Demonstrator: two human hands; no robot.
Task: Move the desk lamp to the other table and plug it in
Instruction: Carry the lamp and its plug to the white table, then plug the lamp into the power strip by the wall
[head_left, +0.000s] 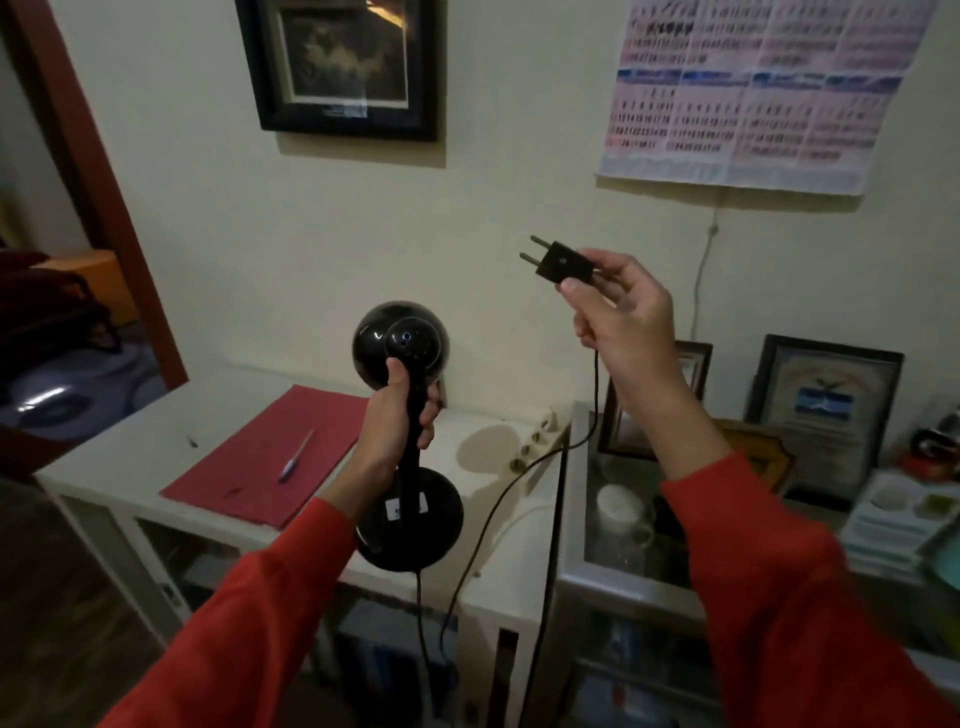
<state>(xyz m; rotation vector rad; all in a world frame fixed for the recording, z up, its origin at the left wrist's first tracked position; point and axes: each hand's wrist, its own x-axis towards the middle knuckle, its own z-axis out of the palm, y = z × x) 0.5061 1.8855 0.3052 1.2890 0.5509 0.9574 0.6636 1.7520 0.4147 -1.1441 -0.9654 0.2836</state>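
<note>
My left hand (400, 415) wraps rigid desk lamp (410, 436) stem; base-heavy, glossy, slippery. Right hand (618, 312) pinches plug (563, 262); limp cord (488, 519) dangles past tabletop (130, 457) right edge.

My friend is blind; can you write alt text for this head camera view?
A person in red sleeves holds a black desk lamp by its stem in the left hand and its unplugged plug in the right hand, above a white table with a power strip.
</note>
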